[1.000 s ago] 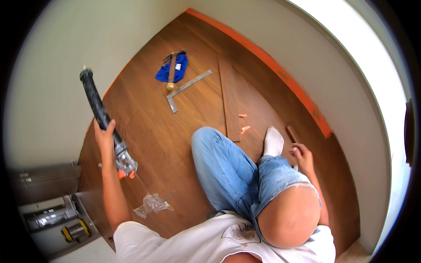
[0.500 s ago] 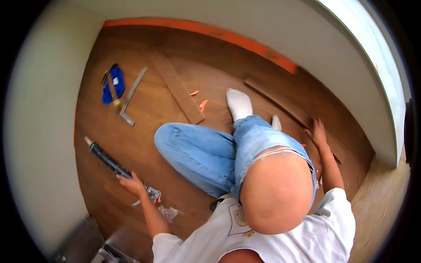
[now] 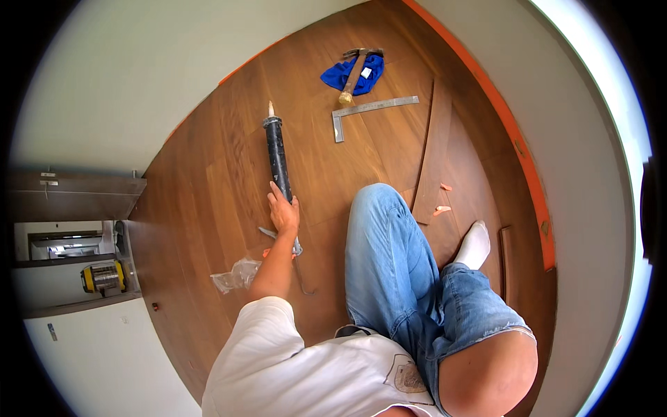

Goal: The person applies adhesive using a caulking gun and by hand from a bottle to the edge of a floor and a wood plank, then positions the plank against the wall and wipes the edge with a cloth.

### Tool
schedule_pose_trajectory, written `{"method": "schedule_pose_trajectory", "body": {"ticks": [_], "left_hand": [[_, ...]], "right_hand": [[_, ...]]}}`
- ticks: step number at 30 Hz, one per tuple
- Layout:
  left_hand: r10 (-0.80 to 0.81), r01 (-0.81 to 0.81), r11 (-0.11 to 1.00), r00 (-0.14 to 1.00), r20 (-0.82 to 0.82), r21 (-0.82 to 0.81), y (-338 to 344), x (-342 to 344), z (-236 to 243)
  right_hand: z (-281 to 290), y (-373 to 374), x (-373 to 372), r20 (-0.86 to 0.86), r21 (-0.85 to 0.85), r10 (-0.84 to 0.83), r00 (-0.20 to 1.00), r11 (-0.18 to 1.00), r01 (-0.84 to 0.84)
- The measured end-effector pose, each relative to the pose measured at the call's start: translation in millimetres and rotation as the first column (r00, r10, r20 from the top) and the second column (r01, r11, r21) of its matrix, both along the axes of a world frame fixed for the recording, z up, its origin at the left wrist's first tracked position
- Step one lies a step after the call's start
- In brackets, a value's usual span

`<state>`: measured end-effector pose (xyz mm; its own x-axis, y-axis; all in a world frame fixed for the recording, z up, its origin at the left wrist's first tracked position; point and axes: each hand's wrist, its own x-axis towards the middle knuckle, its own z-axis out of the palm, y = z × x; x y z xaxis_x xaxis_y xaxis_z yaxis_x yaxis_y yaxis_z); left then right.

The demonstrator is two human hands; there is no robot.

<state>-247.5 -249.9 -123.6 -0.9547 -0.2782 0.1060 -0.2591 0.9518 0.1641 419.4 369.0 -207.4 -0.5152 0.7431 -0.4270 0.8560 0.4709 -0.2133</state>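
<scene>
My left hand (image 3: 282,208) is closed round the lower barrel of a black caulking gun (image 3: 276,153), whose pale nozzle points up the view; I cannot tell whether it rests on the floor. Its metal handle end is partly behind my forearm, beside a crumpled clear plastic bag (image 3: 233,276). My right hand is out of sight. My legs in jeans (image 3: 379,257) are bent on the wooden floor (image 3: 313,167). Beyond lie a hammer (image 3: 353,78) on a blue cloth (image 3: 372,73), a steel square (image 3: 375,104) and a long brown plank (image 3: 427,160).
Pale walls (image 3: 577,174) with orange edging (image 3: 528,153) border the floor. A thin trim piece (image 3: 504,257) lies by my foot, with small orange pieces (image 3: 442,210) near the plank. At left are an open doorway and a yellow-and-silver vacuum (image 3: 103,278) beyond it.
The view has turned. My left hand has brought the caulking gun nearer my bent leg, nozzle pointing more straight ahead. My right hand, earlier at the trim piece, has gone out of sight.
</scene>
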Motion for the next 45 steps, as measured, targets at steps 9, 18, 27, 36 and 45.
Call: {"method": "schedule_pose_trajectory", "body": {"ticks": [9,18,27,36,45], "left_hand": [[-0.030,0.025,0.996,0.998,0.062,0.085,16.0,-5.7,-4.4],[-0.175,0.178,0.981,0.984,-0.035,0.074,18.1,-28.8,1.8],[-0.591,0.601,0.775,0.799,-0.114,0.194,98.5,-115.8,110.4],[-0.853,0.852,0.512,0.491,0.177,0.106,259.7,-240.4,193.8],[-0.870,0.888,0.436,0.374,0.322,0.145,379.9,-328.3,174.3]], "right_hand": [[38.5,13.1,-9.9,0.019,0.013,0.046,0.999,0.999,-0.046],[45.7,5.2,-3.3,-0.020,-0.022,0.080,0.997,0.996,-0.081],[92.2,-7.2,-68.4,-0.041,0.087,0.071,0.997,0.994,-0.067],[92.6,-14.7,-64.0,-0.034,0.121,-0.032,0.999,0.992,0.036],[102.1,-15.0,-72.9,-0.012,0.055,-0.116,0.993,0.992,0.116]]}}
